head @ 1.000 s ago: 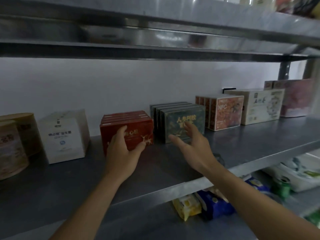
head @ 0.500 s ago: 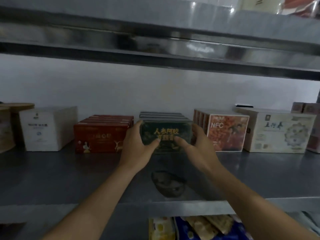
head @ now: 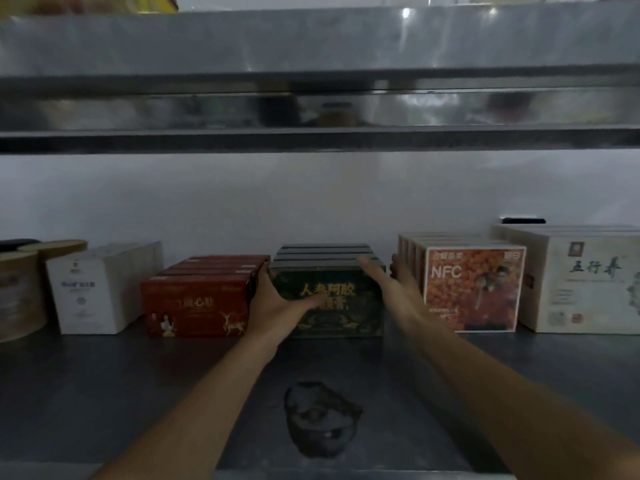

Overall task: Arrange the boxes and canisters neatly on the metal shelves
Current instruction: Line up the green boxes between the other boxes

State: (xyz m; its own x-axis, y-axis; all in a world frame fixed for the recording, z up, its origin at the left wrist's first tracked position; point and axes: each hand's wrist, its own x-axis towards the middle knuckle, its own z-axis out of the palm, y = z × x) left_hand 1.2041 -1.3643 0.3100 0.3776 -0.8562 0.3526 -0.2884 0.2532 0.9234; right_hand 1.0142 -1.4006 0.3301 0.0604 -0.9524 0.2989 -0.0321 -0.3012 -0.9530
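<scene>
Shelf: a grey metal shelf (head: 104, 393) against a white wall, with an upper shelf (head: 311, 39) overhead.
Dark green boxes (head: 346, 320): a row standing mid-shelf, between the red boxes (head: 197, 299) and the orange NFC boxes (head: 474, 289).
Left hand (head: 277, 306): at the green row's left front corner, thumb straight across the front face, fingers hidden in the gap beside the red boxes.
Right hand (head: 398, 292): flat along the green row's right side, thumb over the top edge.
Grip: both hands spread, laid against the boxes rather than curled round them.
Ends: white box (head: 83, 296) and round canister (head: 17, 299) at left, cream box (head: 585, 289) at right.

A plain white wall (head: 311, 195) stands behind. The upper shelf (head: 311, 46) of brushed metal catches small glints of light; the lower shelf (head: 104, 393) lies dark.
</scene>
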